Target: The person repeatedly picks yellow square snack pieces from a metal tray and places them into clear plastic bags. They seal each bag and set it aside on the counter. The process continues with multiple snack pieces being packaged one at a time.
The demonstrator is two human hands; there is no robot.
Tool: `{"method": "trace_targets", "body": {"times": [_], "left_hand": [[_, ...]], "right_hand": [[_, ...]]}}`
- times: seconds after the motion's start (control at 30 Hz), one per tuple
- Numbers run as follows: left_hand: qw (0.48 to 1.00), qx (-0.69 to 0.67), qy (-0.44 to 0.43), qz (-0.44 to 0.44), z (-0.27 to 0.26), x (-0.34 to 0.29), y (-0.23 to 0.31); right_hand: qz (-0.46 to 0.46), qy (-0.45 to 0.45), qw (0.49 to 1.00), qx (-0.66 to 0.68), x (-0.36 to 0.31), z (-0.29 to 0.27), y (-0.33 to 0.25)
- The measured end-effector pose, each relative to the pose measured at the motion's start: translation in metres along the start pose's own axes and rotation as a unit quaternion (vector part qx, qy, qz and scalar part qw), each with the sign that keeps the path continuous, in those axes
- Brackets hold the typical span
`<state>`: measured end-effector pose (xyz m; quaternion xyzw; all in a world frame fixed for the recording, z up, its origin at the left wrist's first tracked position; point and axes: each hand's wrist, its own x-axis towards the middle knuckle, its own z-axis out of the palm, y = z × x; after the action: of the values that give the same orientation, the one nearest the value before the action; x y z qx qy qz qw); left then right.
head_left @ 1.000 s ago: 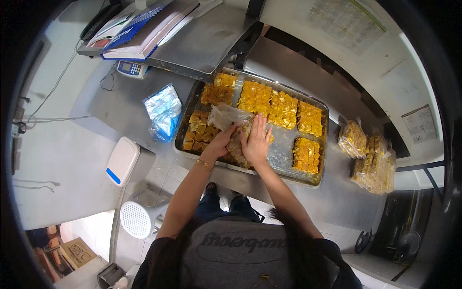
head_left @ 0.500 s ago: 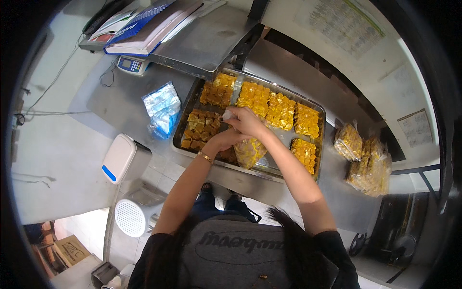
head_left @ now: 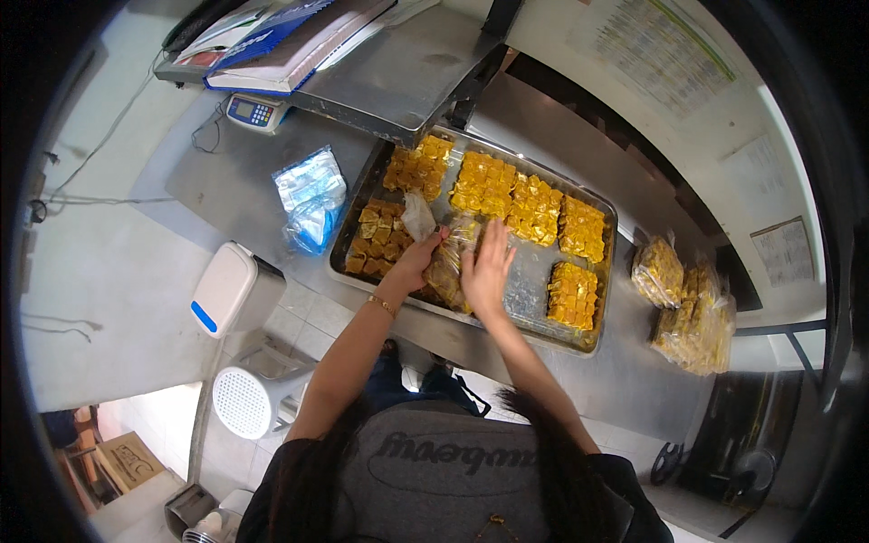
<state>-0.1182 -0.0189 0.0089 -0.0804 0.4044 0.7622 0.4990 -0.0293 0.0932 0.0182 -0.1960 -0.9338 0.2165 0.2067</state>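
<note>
A clear plastic bag of yellow pieces [head_left: 445, 273] stands tilted over the front of a large metal tray [head_left: 529, 338]. My left hand [head_left: 418, 261] is closed on the bag's left side, beside its loose pale top. Flat against the other side lies my right hand [head_left: 489, 270], its fingers stretched out and pointing away from me. Blocks of yellow-wrapped pieces [head_left: 482, 184] sit in rows along the tray's far side. Browner pieces [head_left: 377, 237] lie left of my left hand, and another yellow block [head_left: 572, 296] is at the front right.
Filled clear bags [head_left: 695, 317] stand on the steel counter to the right. On the left are a blue-and-clear plastic packet [head_left: 310, 199] and a small scale [head_left: 255, 112]. A metal shelf [head_left: 389, 77] with binders overhangs the tray's far left. A bin [head_left: 237, 288] and stool [head_left: 244, 403] stand below.
My hands have come apart from the bag's gathered top. The left now grips the bag's side; the right has moved down and flattened against the other side. The bag's top hangs loose.
</note>
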Motion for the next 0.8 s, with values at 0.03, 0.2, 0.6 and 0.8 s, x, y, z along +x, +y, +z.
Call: {"method": "trace_targets", "body": {"times": [0.03, 0.2, 0.6, 0.8], "left_hand": [[1.0, 0.005, 0.009, -0.008, 0.001, -0.001, -0.002], [0.994, 0.093, 0.044, 0.029, -0.01, 0.012, -0.014], [0.992, 0.117, 0.019, 0.046, -0.006, 0.014, -0.015], [0.964, 0.178, -0.095, 0.171, 0.012, -0.006, -0.006]], "right_hand": [[-0.001, -0.024, 0.999, -0.022, -0.009, 0.006, -0.002], [-0.003, -0.023, 0.998, -0.056, -0.012, 0.015, -0.009], [0.004, -0.036, 0.998, -0.06, -0.01, 0.023, -0.002], [-0.194, -0.08, 0.967, 0.143, 0.044, -0.054, -0.041]]}}
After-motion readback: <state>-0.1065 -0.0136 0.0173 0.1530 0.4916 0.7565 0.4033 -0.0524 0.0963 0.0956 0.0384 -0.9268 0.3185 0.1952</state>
